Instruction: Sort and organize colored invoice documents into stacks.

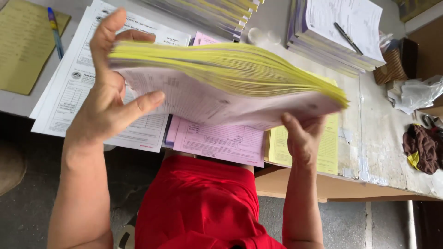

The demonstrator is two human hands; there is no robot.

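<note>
Both hands hold a thick stack of forms [221, 78] lifted clear of the bench [383, 138], yellow sheets fanned along its upper edge and a pale pink printed sheet facing down toward the camera. The left hand [108, 99] has its grip closed on the stack's left end, the thumb raised along the edge and the fingers spread beneath the pink underside. The right hand [302, 138] supports the lower right corner from below, its thumb pressed up against the bottom sheet; its grip is closed on that corner as well. The stack tilts, its right end lower than its left. Directly under it on the bench lie loose pink forms [217, 140] and, just beside them to the right, a yellow form [330, 147]. To the left, white printed forms [69, 97] are spread out, and farther left a yellow folder [23, 46] lies with a blue pen [55, 32] near it. At the far edge stands a fanned pile of yellow-edged pads [217, 14], and to the right another pile of papers [337, 37] with a black pen [348, 38] resting on top. A brown cloth [422, 147] and crumpled white plastic [415, 94] sit at the right. The person's red garment [198, 203] fills the lower middle.
</note>
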